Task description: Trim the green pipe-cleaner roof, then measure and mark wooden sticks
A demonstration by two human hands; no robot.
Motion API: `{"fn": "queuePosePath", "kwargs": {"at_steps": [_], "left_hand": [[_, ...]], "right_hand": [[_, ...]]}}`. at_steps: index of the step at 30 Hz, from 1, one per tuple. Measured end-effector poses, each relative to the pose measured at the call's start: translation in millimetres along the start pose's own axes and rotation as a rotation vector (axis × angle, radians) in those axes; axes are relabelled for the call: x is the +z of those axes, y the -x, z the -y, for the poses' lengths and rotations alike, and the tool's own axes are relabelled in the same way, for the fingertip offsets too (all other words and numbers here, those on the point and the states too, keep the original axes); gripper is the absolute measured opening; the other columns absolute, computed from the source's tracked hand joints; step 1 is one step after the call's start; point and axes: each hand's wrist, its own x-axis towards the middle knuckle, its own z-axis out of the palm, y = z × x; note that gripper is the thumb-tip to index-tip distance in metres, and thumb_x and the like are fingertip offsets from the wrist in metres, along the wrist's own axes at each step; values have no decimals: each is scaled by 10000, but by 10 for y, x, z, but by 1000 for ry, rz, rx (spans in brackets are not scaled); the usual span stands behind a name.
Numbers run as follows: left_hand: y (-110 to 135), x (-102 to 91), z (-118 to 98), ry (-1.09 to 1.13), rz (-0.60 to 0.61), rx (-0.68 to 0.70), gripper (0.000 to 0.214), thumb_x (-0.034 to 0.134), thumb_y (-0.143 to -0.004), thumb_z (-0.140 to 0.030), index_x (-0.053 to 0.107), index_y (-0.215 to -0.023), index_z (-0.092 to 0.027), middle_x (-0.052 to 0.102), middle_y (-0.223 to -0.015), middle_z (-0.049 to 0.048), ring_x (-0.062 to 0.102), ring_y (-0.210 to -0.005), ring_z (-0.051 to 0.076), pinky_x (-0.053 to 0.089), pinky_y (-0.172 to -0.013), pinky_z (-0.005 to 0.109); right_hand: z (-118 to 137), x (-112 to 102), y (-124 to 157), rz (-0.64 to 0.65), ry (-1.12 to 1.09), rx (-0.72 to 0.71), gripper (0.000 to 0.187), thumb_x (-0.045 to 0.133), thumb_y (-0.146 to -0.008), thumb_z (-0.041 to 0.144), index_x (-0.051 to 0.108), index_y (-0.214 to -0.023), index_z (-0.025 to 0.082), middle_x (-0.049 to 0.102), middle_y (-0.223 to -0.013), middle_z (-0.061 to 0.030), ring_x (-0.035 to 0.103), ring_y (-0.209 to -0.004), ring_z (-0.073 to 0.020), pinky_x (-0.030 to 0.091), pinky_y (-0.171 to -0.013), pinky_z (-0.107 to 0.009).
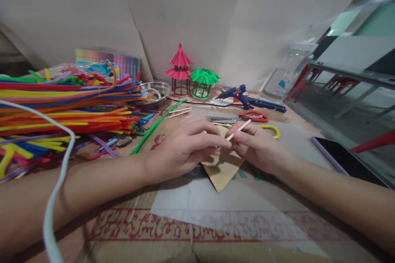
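Observation:
My left hand (182,146) and my right hand (257,148) meet over a brown cardboard piece (222,172) lying on the table. A thin wooden stick (239,129) is pinched in my right hand's fingers, pointing up and to the right. My left hand's fingers are curled, with the fingertips touching the stick's lower end and the cardboard's top edge. The cardboard's pointed corner sticks out toward me below both hands.
A big pile of coloured pipe cleaners (64,102) fills the left. Behind the hands lie red-handled scissors (254,116), a blue glue gun (236,93), a pink pavilion model (180,70), a green one (203,82), a metal dish (154,92). A phone (342,158) lies right.

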Motion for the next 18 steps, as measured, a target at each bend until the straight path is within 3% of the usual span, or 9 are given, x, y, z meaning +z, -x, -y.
{"fn": "queuePosePath", "kwargs": {"at_steps": [3, 5, 9, 11, 14, 16, 18], "left_hand": [[-38, -116, -62, 27, -83, -16, 180, 485, -998, -151, 614, -1075, -251, 667, -1129, 61, 614, -1077, 188, 482, -969, 380], [-67, -203, -77, 53, -183, -63, 199, 420, -1024, -160, 582, -1065, -268, 668, -1174, 56, 617, -1138, 199, 477, -1006, 420], [-99, -281, -7, 2, -346, -164, 192, 400, -1045, -207, 579, -1065, -274, 682, -955, 9, 665, -884, 153, 518, -875, 340], [-93, -248, 46, -69, -302, -247, 196, 399, -1047, -239, 590, -1089, -254, 684, -988, 14, 653, -875, 147, 510, -818, 296], [-53, -144, 102, -160, -130, -379, 233, 389, -1045, -269, 590, -1153, -221, 684, -1068, 38, 642, -965, 176, 493, -814, 292], [-6, -68, 118, -184, -26, -409, 241, 380, -1041, -271, 570, -1178, -221, 676, -981, 27, 637, -899, 172, 483, -763, 288], [46, -5, 121, -151, 6, -415, 222, 362, -1033, -242, 529, -1177, -217, 644, -853, -2, 619, -780, 149, 466, -691, 269]], "right_hand": [[96, -9, -20, 14, 141, -8, 295, 759, -822, 493, 698, -851, 206, 720, -779, -17, 675, -735, -156, 554, -727, -311], [264, -80, -61, -40, 368, -57, 284, 692, -876, 491, 689, -892, 208, 719, -805, -25, 669, -768, -164, 544, -762, -320], [671, -424, -157, -173, 1039, -168, 184, 684, -851, 393, 697, -910, 219, 730, -912, -52, 675, -871, -224, 541, -820, -367], [780, -637, -182, -154, 1310, -92, 243, 644, -861, 335, 688, -1074, 225, 737, -1009, -70, 686, -925, -249, 544, -832, -381], [767, -883, -195, -53, 1590, 9, 384, 636, -852, 297, 656, -1235, 273, 726, -1165, -68, 684, -1014, -275, 544, -832, -363], [694, -973, -206, 26, 1687, 5, 417, 640, -860, 303, 651, -1276, 306, 698, -1257, -56, 666, -1083, -282, 532, -881, -355], [625, -1022, -222, 54, 1735, -20, 426, 634, -877, 320, 647, -1303, 313, 688, -1282, -55, 656, -1109, -281, 519, -920, -350]]}}
